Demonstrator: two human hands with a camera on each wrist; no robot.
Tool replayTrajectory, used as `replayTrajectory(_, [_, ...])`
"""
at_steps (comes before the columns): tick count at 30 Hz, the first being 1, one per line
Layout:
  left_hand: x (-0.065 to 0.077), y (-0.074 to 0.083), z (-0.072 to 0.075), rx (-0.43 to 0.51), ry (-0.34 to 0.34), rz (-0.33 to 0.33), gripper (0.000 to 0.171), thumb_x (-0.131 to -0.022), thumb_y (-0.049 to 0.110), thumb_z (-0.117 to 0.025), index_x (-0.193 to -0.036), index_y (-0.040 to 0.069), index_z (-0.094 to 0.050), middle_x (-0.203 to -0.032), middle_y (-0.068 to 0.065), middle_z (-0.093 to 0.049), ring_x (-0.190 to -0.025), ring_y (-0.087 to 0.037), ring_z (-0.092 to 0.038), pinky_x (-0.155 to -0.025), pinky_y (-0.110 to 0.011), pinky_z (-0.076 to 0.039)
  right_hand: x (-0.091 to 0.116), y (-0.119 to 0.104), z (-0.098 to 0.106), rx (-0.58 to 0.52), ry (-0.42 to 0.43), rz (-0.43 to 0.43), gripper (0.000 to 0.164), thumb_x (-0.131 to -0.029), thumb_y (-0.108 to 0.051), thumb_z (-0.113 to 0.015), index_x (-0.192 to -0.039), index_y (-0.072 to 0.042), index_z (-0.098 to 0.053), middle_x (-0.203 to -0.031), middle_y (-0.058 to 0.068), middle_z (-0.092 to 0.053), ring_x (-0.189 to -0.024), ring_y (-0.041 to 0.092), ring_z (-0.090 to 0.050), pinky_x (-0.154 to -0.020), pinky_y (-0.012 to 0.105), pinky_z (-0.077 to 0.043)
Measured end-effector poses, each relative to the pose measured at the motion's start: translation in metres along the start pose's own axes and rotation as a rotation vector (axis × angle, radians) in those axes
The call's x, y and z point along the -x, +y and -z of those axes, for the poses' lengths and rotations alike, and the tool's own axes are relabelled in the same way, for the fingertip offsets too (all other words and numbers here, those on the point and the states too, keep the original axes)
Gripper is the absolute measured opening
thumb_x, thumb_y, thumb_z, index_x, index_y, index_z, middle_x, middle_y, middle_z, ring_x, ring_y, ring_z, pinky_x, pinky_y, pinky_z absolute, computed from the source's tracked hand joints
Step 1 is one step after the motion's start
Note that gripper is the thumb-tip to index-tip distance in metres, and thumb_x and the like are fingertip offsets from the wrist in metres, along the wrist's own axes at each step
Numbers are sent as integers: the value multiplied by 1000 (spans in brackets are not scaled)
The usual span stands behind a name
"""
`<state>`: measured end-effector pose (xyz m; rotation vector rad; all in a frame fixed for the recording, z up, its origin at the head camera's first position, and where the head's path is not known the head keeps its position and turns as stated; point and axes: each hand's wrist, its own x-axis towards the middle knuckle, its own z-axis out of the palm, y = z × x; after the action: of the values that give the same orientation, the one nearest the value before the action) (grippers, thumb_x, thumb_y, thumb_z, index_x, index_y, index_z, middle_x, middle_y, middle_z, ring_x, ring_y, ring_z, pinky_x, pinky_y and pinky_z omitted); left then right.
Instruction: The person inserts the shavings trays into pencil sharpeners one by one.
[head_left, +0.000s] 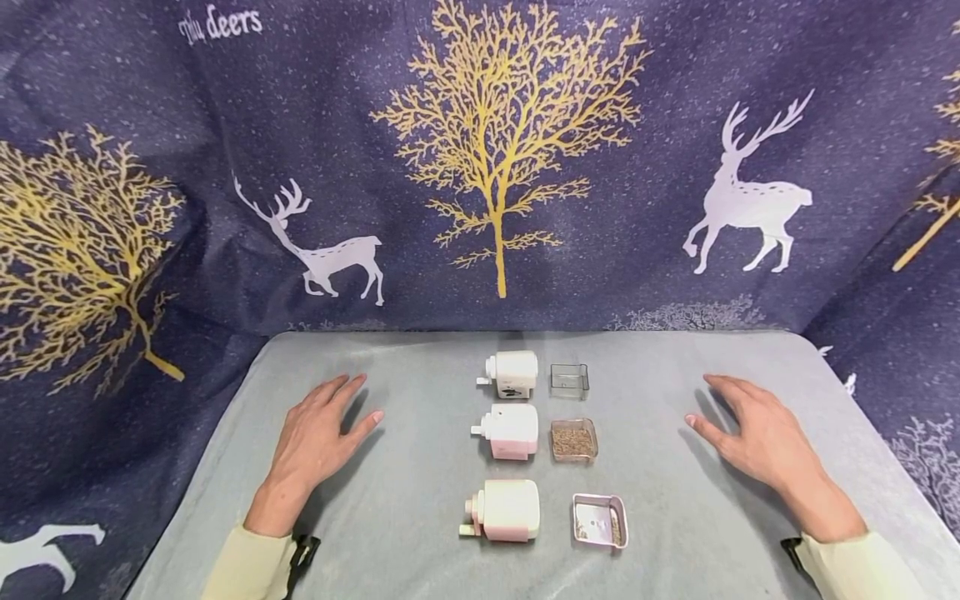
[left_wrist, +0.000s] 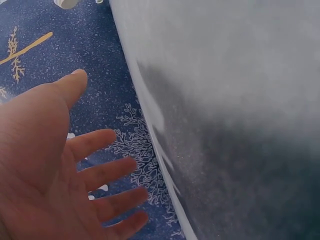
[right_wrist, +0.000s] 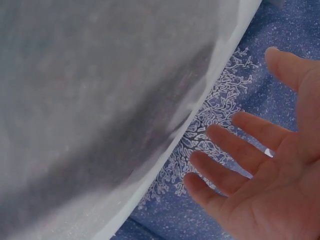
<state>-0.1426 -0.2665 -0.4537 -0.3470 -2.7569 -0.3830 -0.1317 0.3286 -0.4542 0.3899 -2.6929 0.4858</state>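
My left hand (head_left: 318, 435) is at the left of the table, fingers spread and relaxed, holding nothing. On the opposite side, my right hand (head_left: 761, 433) has its thumb apart from its loose fingers, with nothing in it. Both wrist views show bare palms. Between the hands, three crank pencil sharpeners form a column: a white one (head_left: 516, 372) at the back, a pink-and-white one (head_left: 513, 431) in the middle and a cream-and-pink one (head_left: 510, 510) nearest me. Their cranks point left. Right of them lie a clear tray (head_left: 569, 380), a tray of brown shavings (head_left: 574, 440) and a pinkish tray (head_left: 597, 520) with few shavings.
A grey cloth covers the table (head_left: 405, 467), whose rounded far corners show. Behind it hangs a dark blue curtain (head_left: 600, 283) printed with deer and golden trees, which also runs along both sides. A dark band (head_left: 302, 562) circles the left sleeve's cuff.
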Motion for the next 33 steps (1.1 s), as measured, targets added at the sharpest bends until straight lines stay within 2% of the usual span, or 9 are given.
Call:
replayTrajectory(17, [6,7,1,27,-6,-38,64,-88,53,-64,-137,12,-57,-133,-14,-55,-121,-34,-49,-90,-60,-42,7,-17,2,-22,-24,2,70,-79,-42,-77,-131,0,-57,-121,27,-58,-109,48,-51,-91,63,-38])
replayTrajectory(33, [10,28,6,84,-37,-80,64,-90,56,-61,-138,14,-57,-135,-10,-55,-124,-30,-47,-95,-56,-41,13,-35,3,-63,-3,43,67,-77,-38,-80,-130,-2,-59,-119,21,-62,-107,42,-55,-90,59,-41])
